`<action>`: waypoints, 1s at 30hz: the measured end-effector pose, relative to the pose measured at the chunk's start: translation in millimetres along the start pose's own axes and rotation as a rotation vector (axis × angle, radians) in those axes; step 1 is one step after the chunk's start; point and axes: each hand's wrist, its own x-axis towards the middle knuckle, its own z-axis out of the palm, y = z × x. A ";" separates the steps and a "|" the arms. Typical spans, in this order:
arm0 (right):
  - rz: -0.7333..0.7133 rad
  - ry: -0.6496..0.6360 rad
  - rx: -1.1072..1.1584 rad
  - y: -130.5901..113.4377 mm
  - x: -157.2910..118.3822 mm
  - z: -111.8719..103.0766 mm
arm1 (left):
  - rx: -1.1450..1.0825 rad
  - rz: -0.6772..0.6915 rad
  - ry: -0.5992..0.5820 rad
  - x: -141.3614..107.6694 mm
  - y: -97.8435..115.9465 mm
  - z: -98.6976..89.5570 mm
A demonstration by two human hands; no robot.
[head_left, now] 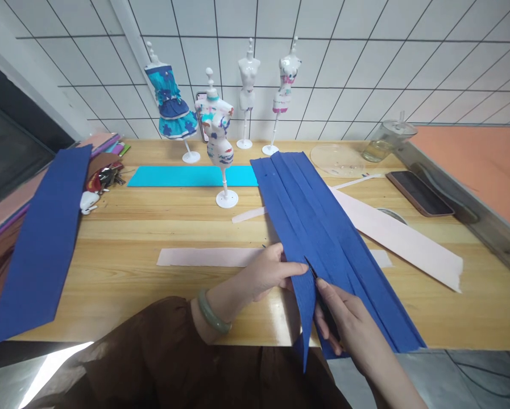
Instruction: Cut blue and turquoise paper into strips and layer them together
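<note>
A pleated sheet of blue crepe paper (306, 199) lies slantwise across the table in front of me, its near end hanging over the edge. My left hand (276, 268) pinches its left side, thumb on top and the other fingers partly hidden below. Dark scissors (328, 312) are in my right hand (344, 318), their pointed blades at the paper just beside my left thumb. Below the blades, a narrow strip of the paper hangs partly cut away. Pale pink paper strips (212, 257) lie under and beside the blue sheet.
Several small white dress forms (220, 130) stand at the back, one in a blue ruffled dress (171, 105). A turquoise strip (173, 176) lies behind. To the left are another blue sheet (41, 238) and keys (108, 176); to the right, a phone (419, 193) and a cup (386, 141).
</note>
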 end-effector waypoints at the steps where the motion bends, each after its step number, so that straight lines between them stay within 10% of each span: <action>1: 0.000 0.005 -0.004 0.3 -0.1 0.1 | -0.021 0.002 0.012 0.3 0.4 0.3; 30: -0.031 -0.005 -0.073 -15.0 2.3 -0.4 | -0.023 0.103 0.053 2.6 -4.0 -3.0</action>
